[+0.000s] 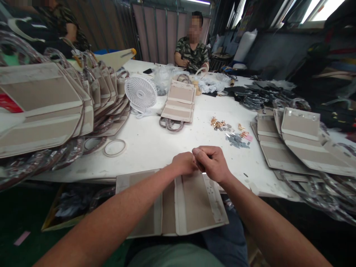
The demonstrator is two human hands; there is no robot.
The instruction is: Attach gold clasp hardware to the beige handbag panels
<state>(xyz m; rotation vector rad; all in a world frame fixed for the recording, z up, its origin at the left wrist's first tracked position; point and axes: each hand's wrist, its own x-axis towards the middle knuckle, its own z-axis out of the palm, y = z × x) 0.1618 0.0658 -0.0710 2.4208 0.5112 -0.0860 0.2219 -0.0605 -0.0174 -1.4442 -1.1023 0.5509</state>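
Head view, and we're looking down a long white bench [155, 141] in a crowded workroom, with shuttered panels on the far wall and daylight at the top right. Both hands meet at the near edge. The left hand [184, 164] is balled up with its fingers curled together, knuckles pressed against the right hand [213, 163], whose fingers are also folded shut under the thumb. We cannot tell whether anything is pinched inside.

Right beneath them lies the beige bag panel [191, 204], flat, its top edge at the hands and its lower part hanging off the bench edge over the lap.

At the left, a leaning row of finished bags [41, 104] crowds the bench. The nearest one has a red patch [9, 104], too blurred to read. A small white fan [140, 92] stands beyond them, and a ring of clear tape [114, 147] lies flat nearby. In the middle sits 1 short pile of panels [179, 102]. At the right we see gold fittings [217, 123], grey metal pieces [237, 140] and a wider spread of panels [300, 137] running off the corner. Across the bench a co-worker [191, 52] sits handling something.

The open space is the bare strip from the hands up toward the fan; both flanks are hemmed in.
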